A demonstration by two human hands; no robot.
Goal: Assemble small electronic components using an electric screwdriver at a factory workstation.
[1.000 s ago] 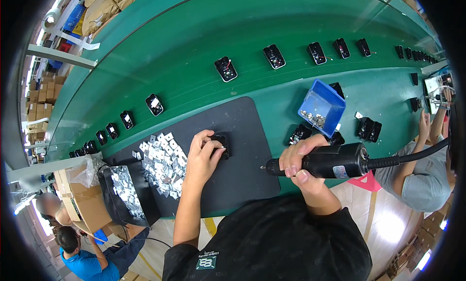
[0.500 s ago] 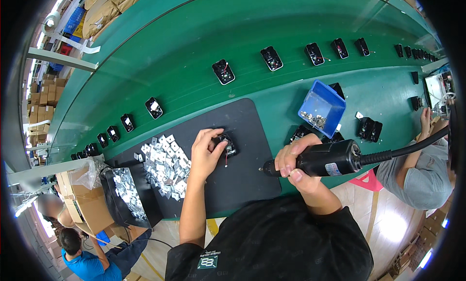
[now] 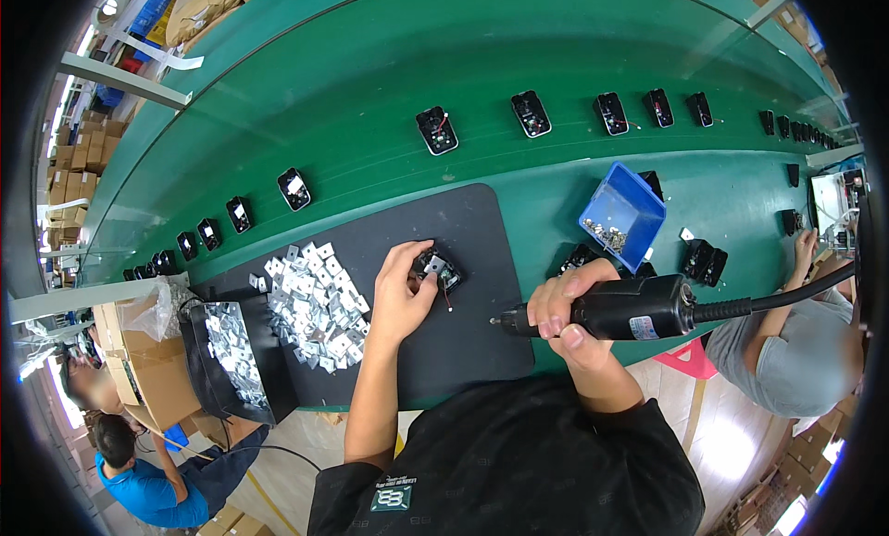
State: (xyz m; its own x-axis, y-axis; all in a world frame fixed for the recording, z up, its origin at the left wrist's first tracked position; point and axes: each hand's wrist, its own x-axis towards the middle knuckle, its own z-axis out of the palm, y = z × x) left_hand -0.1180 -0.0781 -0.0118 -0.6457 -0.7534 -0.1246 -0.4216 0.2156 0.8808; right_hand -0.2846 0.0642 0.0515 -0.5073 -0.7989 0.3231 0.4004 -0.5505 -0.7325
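Observation:
My left hand grips a small open black plastic housing on the dark mat, thumb and fingers at its left side. A small square metal plate shows inside the housing by my thumb, and a thin red wire hangs from its lower side. My right hand is wrapped round a black electric screwdriver with a thick cable. The screwdriver lies level in the air, its bit pointing left, apart from the housing. Left of my left hand, a loose pile of silvery square plates lies on the mat.
A blue bin with small metal parts stands to the right, black housings around it. More housings line the green belt. A black tray of plates and a carton are at left. A co-worker sits at right.
My left thumb has shifted inside the housing, where a square metal plate now shows more clearly. The screwdriver stays in my right hand, nearly in place. The whole view has shifted slightly.

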